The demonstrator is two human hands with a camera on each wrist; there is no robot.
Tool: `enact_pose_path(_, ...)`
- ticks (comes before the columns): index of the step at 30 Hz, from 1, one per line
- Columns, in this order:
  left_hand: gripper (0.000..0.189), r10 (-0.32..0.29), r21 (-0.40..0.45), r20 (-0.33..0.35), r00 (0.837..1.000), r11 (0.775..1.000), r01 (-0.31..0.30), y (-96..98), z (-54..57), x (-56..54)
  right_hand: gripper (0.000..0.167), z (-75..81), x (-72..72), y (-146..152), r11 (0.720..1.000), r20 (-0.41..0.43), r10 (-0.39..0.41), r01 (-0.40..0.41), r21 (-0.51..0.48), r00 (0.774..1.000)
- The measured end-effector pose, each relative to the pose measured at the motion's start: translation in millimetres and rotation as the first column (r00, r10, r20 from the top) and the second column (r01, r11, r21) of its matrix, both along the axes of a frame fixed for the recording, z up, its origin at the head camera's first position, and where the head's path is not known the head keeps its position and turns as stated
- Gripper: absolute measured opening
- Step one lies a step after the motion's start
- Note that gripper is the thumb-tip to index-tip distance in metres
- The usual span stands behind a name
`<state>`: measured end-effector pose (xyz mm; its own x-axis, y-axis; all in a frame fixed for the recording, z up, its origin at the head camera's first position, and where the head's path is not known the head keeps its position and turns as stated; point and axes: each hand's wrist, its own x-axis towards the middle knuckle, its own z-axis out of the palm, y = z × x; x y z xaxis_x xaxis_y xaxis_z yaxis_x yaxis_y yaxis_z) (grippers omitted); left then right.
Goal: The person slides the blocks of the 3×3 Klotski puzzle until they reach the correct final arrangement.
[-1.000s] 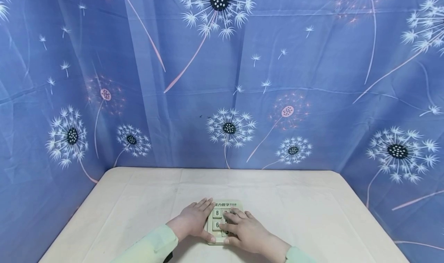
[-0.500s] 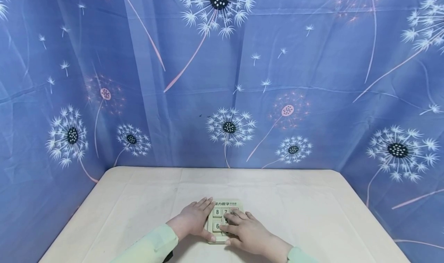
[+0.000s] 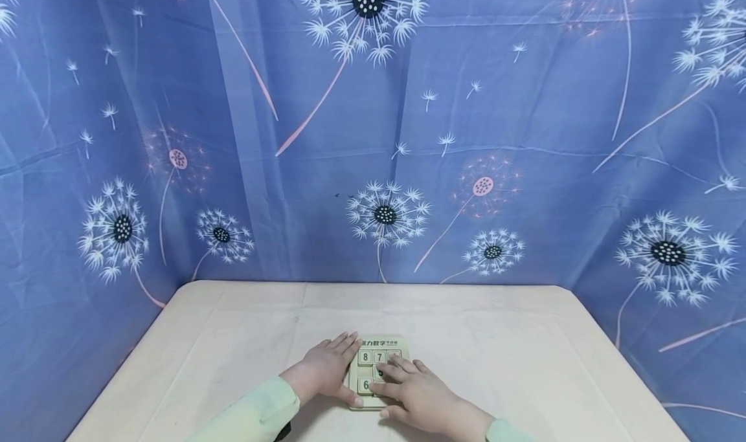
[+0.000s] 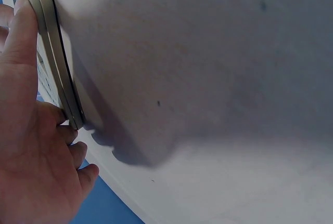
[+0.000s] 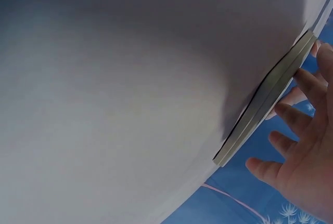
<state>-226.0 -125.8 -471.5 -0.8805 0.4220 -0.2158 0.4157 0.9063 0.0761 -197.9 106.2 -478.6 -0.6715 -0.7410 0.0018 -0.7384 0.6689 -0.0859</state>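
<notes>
The right hand (image 3: 416, 390) has drawn back a touch toward the person — a second ago its fingers covered the top middle tile of the number puzzle (image 3: 377, 371), and now the 7 shows plainly beside the 8, with the 6 lower left. That looks like a tile slid and the fingers shifting down to the middle row; its fingertips rest on the tiles there, fingers nearly straight, nothing pinched. The left hand (image 3: 323, 371) hasn't budged — laid flat along the puzzle's left edge, thumb at the near corner, bracing the frame rather than taking any grip on it. From the left wrist view its fingers (image 4: 21, 31) lie straight against the board's rim. The puzzle sits flat on the table (image 3: 233, 338), near the front edge, right between the two hands — sliding work, I'd judge, mid-way through.
</notes>
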Motion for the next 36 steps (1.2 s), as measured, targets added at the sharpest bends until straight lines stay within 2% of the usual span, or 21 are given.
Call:
enact_pose_path(17,0.117,0.005,-0.004,0.002,1.000,1.000,-0.005,0.0,0.2,-0.3,0.052,-0.6,-0.1,-1.0,1.000,0.052,-0.004,0.004,0.000,0.999)
enact_pose_path(36,0.117,0.020,-0.014,0.010,1.000,1.000,-0.019,1.0,-0.9,-1.9,0.049,-0.2,1.8,1.0,1.000,0.016,0.018,-0.018,0.005,1.000)
